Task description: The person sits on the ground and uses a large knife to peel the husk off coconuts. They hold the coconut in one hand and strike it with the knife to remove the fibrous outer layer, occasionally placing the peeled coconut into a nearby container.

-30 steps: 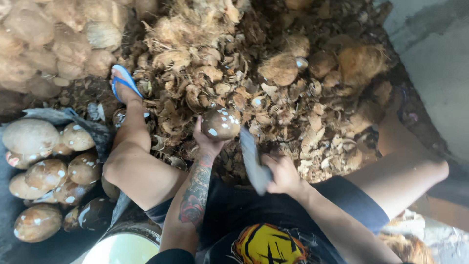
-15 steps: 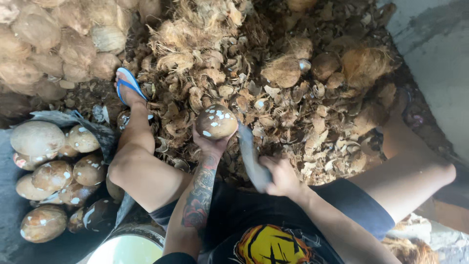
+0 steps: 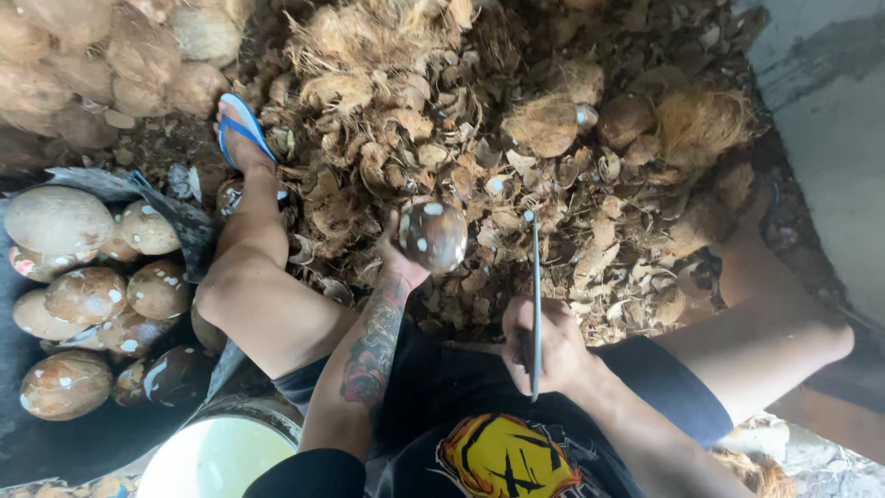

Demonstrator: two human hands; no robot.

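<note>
My left hand [image 3: 398,263] grips a round brown coconut [image 3: 433,235] speckled with white patches, held out in front of me over the husk litter. My right hand [image 3: 546,349] is closed on the handle of a long knife [image 3: 536,277], whose thin blade points away from me, edge-on to the camera, just right of the coconut. The blade tip is level with the nut and a short gap separates them. My tattooed left forearm runs up from my lap between my bare knees.
A heap of husk scraps and shell chips [image 3: 479,138] covers the ground ahead. Several peeled coconuts [image 3: 88,295] lie in a dark sack at left. Unhusked coconuts [image 3: 92,55] pile up top left. My left foot wears a blue sandal [image 3: 241,124]. A pale bucket [image 3: 217,456] sits below.
The knife has swung from lying angled beside the coconut to standing edge-on, blade pointing straight away. The coconut has turned slightly in my left hand.
</note>
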